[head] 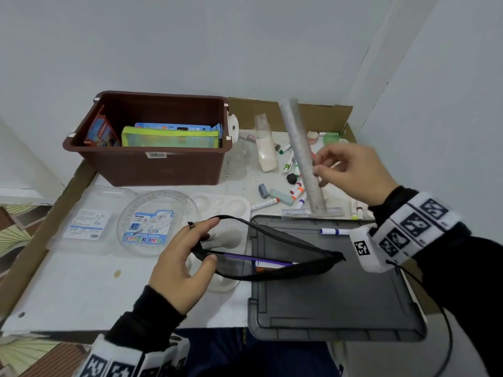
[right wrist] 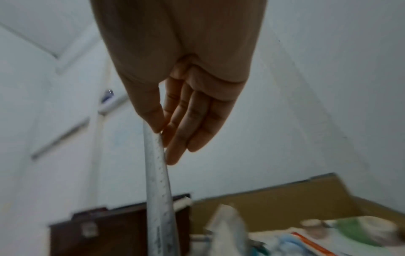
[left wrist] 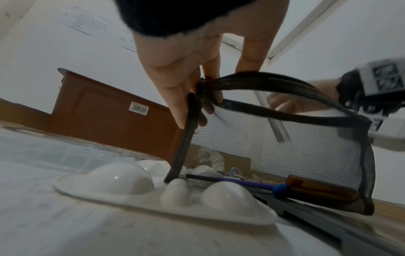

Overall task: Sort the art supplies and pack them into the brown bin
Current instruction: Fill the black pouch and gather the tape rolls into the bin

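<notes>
On the tabletop [head: 81, 289], lined with flattened cardboard, the brown bin [head: 160, 165] stands at the far left and already holds three things I can count: a red box tilted against its left wall, a blue flat pack, and a green-edged zip pouch. A dark grey lid [head: 334, 303] lies at the near right, with one blue-and-white marker [head: 333, 231] on its far edge. My left hand [head: 179, 265] has its grip on the open mouth of a black mesh pouch [head: 272, 257], thumb on the near lip and fingers on the far one. Only the left wrist view shows the pouch's bottom edge resting across the white paint palette [left wrist: 166, 199] and the lid, with a purple pen [left wrist: 243, 182] and a brown box inside. My right hand [head: 351, 172] pinches a grey metal ruler [head: 303, 153], held steeply tilted; the right wrist view shows the thumb and fingertips [right wrist: 175, 155] closing on its edge. A second, shorter ruler [head: 310, 212] lies flat behind the lid. Loose markers [head: 296, 190], erasers and a clear plastic packet [head: 265, 142] crowd the far right, partly hidden by the raised ruler. Two clear cases, one rectangular and one round [head: 152, 221], lie near the bin.
</notes>
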Tool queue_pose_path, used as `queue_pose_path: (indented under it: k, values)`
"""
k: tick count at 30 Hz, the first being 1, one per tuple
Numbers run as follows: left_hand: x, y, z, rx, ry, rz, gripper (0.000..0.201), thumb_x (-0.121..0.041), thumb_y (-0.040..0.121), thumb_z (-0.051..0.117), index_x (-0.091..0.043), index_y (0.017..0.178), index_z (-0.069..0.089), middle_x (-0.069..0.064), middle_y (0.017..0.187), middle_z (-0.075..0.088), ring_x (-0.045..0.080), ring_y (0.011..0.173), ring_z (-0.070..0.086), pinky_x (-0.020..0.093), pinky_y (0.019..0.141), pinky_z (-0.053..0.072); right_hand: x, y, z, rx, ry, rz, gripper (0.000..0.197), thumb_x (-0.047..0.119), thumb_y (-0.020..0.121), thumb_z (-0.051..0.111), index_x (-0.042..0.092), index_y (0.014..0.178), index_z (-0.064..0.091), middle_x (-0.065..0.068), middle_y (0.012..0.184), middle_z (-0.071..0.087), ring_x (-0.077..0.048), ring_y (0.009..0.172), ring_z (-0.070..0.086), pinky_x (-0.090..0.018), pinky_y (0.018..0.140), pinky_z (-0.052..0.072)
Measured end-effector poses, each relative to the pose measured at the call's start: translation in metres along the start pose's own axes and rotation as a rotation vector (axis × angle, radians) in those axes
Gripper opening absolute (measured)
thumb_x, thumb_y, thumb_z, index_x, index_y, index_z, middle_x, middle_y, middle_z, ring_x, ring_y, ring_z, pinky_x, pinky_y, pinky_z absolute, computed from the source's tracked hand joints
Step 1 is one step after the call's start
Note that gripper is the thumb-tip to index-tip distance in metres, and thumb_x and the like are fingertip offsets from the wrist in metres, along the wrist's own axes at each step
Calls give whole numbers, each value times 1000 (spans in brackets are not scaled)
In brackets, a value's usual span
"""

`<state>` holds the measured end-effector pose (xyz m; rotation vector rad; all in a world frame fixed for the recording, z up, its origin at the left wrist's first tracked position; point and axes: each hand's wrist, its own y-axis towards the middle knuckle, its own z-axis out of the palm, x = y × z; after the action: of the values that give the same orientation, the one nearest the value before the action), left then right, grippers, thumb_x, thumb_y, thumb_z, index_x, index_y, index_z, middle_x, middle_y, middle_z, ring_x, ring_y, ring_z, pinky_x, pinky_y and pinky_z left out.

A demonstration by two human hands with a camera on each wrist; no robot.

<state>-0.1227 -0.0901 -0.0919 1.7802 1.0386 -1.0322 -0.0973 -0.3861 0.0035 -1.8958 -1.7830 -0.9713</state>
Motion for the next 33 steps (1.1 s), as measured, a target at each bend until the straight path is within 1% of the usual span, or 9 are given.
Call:
queue_pose_path:
  k: [3,7,9,11,15,21,25,29,33]
  values:
    - [-1,2,1,3,-9,1,49,-39,68,47,-46,116,50,-19,109,57,-3,101,56,9,88,41,38,-11,-9,-22,323,-141,13,-1,81,66,8,77,59,1,70,69,-19,62,71,-21,56,53]
    - [-1,3,3,3,-2,1,49,-40,67,46,-47,116,50,-16,108,57,-4,101,56,5,85,40,70,-31,-6,199,491,-174,11,1,80,65,5,79,56,-6,72,70,-20,67,71,-33,66,58]
    - [0,3,2,6,-19,-7,50,-39,67,47,-44,117,51,-17,109,57,-3,101,56,6,86,40,72,-41,4,297,236,-271,13,0,81,66,11,79,59,0,70,66,-5,61,65,-22,62,55]
    - [2,2,1,9,-19,1,50,-39,68,48,-34,117,55,-18,107,58,-4,101,56,7,87,40,69,-48,13,385,-182,-392,9,12,82,64,20,82,60,9,71,61,-1,59,54,-15,60,43]
    - [4,1,-2,-47,5,-15,35,-25,71,56,-15,105,61,-14,93,61,-7,91,56,2,80,40,62,-51,27,536,-664,-419,2,27,87,48,25,87,49,5,85,62,-14,75,52,-32,66,41]
    - [-3,2,-4,-38,-64,-49,37,-23,70,59,-34,105,62,-17,101,63,5,89,58,10,80,45,63,-54,46,594,-811,-418,15,20,86,44,28,80,32,0,80,54,-24,77,52,-30,55,26]
    - [-4,1,-3,-55,-65,-66,38,-16,69,58,-34,102,63,-19,100,64,7,90,59,11,80,45,61,-53,57,629,-917,-410,9,16,87,42,25,85,42,-4,84,58,-28,80,56,-28,45,15]
    - [-5,-1,-2,-64,-54,-46,39,-15,69,58,-35,102,62,-18,99,64,4,92,59,11,80,46,62,-52,62,647,-922,-388,8,15,88,43,21,84,45,0,76,49,-27,79,56,-28,46,21]
    - [-2,1,-4,-82,-63,-63,40,-15,69,57,-33,104,62,-11,98,65,0,93,60,14,80,46,58,-48,54,641,-663,-356,15,34,90,51,23,85,61,5,82,61,-12,76,53,-29,62,38]
